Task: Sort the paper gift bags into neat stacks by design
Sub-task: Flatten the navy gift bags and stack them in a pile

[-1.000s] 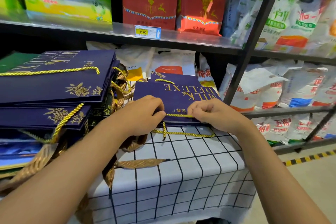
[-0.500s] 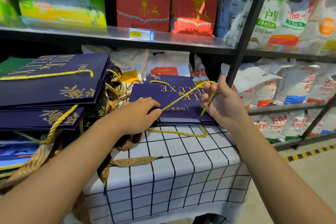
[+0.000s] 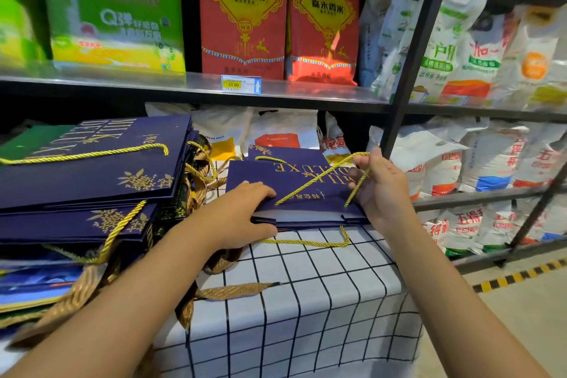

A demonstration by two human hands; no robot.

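Observation:
A small stack of navy gift bags (image 3: 294, 181) with gold "MILK DELUXE" lettering lies flat at the far side of the checked tablecloth (image 3: 306, 301). My left hand (image 3: 239, 212) lies on the stack's near left corner, fingers on top and thumb against its edge. My right hand (image 3: 380, 184) pinches the top bag's yellow cord handle (image 3: 316, 181) and holds it pulled up and across the bag. A second yellow cord (image 3: 306, 242) hangs off the stack's front edge. A taller, untidy pile of navy bags (image 3: 92, 172) sits on the left.
Under the left pile lie a green bag (image 3: 27, 141), lighter blue bags (image 3: 36, 282) and gold ribbon handles (image 3: 233, 290). Black metal shelving (image 3: 411, 49) with rice sacks and red boxes stands close behind and to the right. A yellow-black floor stripe (image 3: 521, 276) runs at the right.
My right hand lifted the yellow cord handle from the bag's near edge up to its far right corner. My left hand flattened onto the stack's corner.

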